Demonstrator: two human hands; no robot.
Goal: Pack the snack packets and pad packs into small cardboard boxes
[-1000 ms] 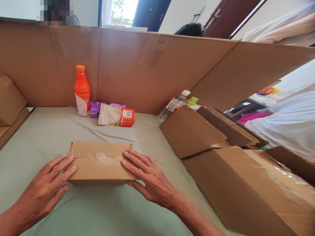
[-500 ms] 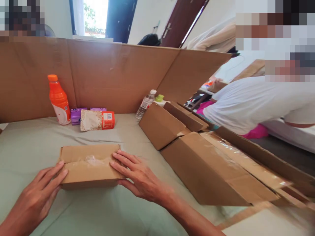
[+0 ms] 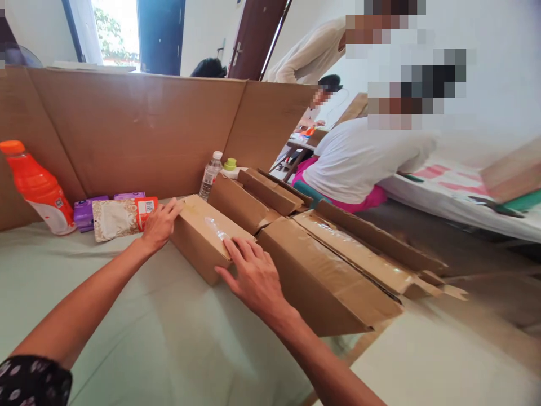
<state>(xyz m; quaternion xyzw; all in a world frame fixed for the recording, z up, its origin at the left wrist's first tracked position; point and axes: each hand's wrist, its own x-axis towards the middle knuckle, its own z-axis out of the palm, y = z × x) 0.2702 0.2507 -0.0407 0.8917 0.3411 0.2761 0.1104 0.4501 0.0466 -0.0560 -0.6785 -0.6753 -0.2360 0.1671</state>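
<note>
A small taped cardboard box [image 3: 198, 237] rests on the pale green cloth [image 3: 139, 338], pressed up against a row of larger cardboard boxes [image 3: 325, 270]. My left hand [image 3: 159, 224] grips its far left end. My right hand [image 3: 253, 276] lies flat on its near right end, fingers spread over the clear tape. Both hands hold the box between them.
An orange drink bottle [image 3: 38, 189], purple packets [image 3: 84, 210] and an orange-and-white pouch [image 3: 120, 217] lie at the back left. A water bottle [image 3: 210, 173] stands behind the boxes. A tall cardboard wall [image 3: 139, 129] rings the surface. A person in a white top [image 3: 363, 160] sits to the right.
The small box has slid right and turned, from in front of me to against the larger boxes. My left hand shifted to its far end. My view swung to the right.
</note>
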